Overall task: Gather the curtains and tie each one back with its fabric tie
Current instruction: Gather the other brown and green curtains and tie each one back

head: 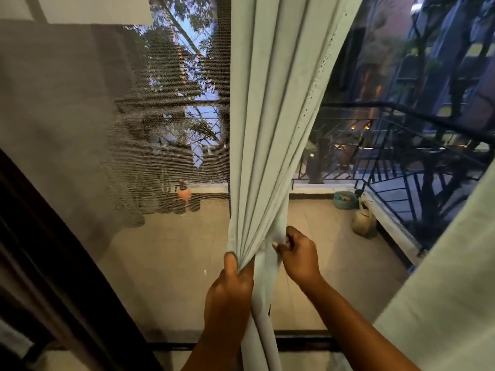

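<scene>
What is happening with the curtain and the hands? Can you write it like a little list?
curtain: pale, bunched into folds in front of the window
left hand: grips the gathered folds
right hand: pinches the curtain's right edge
fabric tie: not seen around the curtain yet
second curtain: hangs loose at right
outside: balcony railing, jug

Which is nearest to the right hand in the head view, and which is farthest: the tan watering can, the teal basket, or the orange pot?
Measured from the right hand:
1. Tan watering can, on the balcony floor to the right.
2. Teal basket, behind the can, by the railing.
3. Orange pot, far left, behind the mesh screen.
</scene>
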